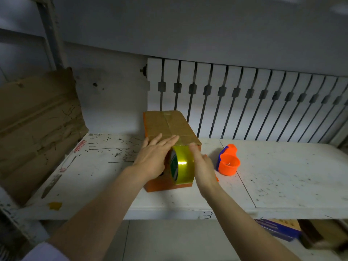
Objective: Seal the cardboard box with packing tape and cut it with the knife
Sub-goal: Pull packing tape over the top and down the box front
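A long cardboard box (165,123) with orange sides lies on the white table (282,176), its brown top carrying a strip of clear tape down the middle. A yellowish roll of packing tape (181,164) stands against the box's near end. My left hand (154,157) lies flat, fingers spread, on the near top edge of the box and the roll's left side. My right hand (202,164) grips the roll from the right. An orange and blue tape cutter (228,162) sits on the table just right of the box. No knife blade is visible.
Flattened cardboard (37,125) leans at the left edge of the table. A white radiator (244,102) runs along the wall behind. Under the table at the right are a blue item (278,229) and a brown box (323,234).
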